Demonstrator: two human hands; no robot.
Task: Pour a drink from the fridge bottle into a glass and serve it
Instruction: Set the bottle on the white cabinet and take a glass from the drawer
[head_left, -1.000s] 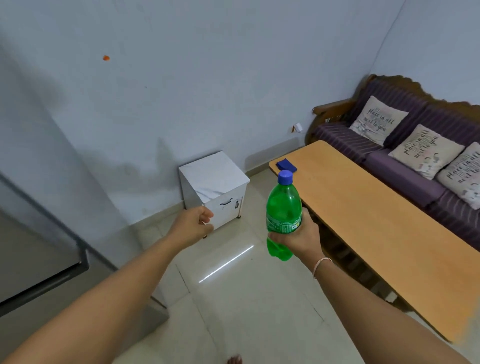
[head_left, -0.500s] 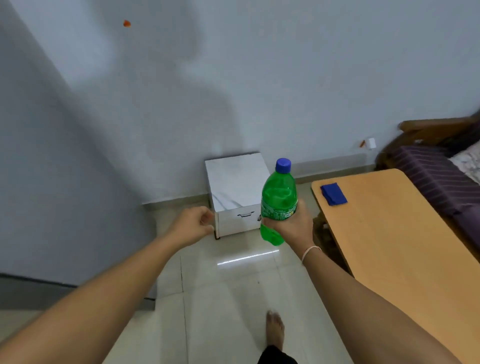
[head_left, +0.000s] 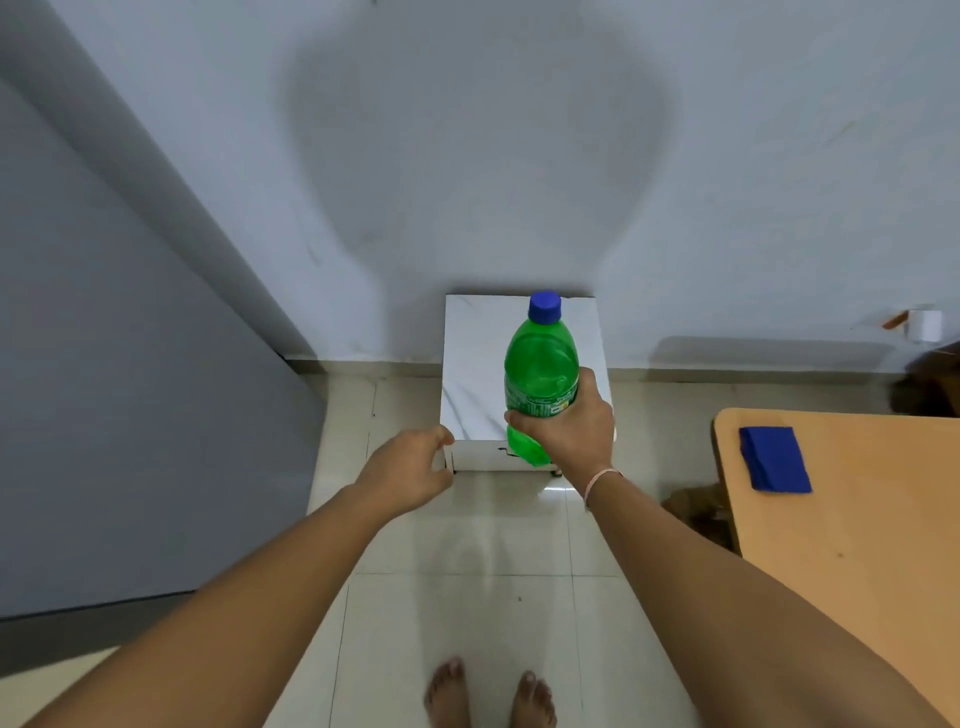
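Pale tiles and a blank wall face us, with a small white cabinet (head_left: 519, 374) against it. Our right hand (head_left: 569, 428) grips the green bottle (head_left: 541, 374) upright above the cabinet's top, cap on; our left hand (head_left: 410, 467), loosely curled and empty, hovers beside the cabinet's left front corner.

A pale bluish-grey wall (head_left: 727, 156) carries a large soft shadow. Against its base stands a small white cabinet (head_left: 470, 374) on a glossy cream tiled floor (head_left: 467, 597). A grey panel (head_left: 130, 389) fills the left side. At the right, a wooden tabletop (head_left: 857, 545) bears a folded blue cloth (head_left: 774, 460).
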